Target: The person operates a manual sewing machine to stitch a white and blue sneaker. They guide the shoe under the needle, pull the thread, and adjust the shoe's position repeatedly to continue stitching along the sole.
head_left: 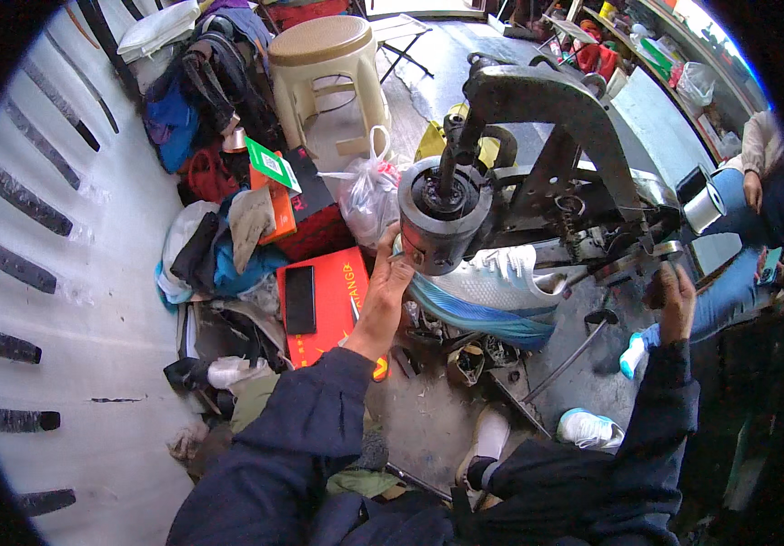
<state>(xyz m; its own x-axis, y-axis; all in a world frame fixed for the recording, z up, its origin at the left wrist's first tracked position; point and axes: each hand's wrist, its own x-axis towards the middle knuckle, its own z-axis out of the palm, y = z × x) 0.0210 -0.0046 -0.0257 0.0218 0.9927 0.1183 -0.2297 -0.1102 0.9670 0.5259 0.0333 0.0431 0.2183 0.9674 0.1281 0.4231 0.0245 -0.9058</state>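
Note:
A white mesh sneaker (501,280) with a blue sole sits in the dark metal shoe-stitching machine (560,100). Its toe end lies under the machine's round head (442,218), which hides part of it. My left hand (381,305) grips the sneaker at the toe, thumb on the near side, other fingers partly hidden behind. At the machine's right side, my right hand (672,296) is closed round a crank handle (668,247); the fingers are partly in shadow. A spool of pale thread (703,207) stands on the machine beyond that hand.
A red box (324,323) with a black phone (300,300) on it lies left of my left hand. Behind stand a plastic bag (369,196) and a beige stool (330,86). Another white sneaker (589,428) rests on the floor. A person in jeans (728,296) sits at the right.

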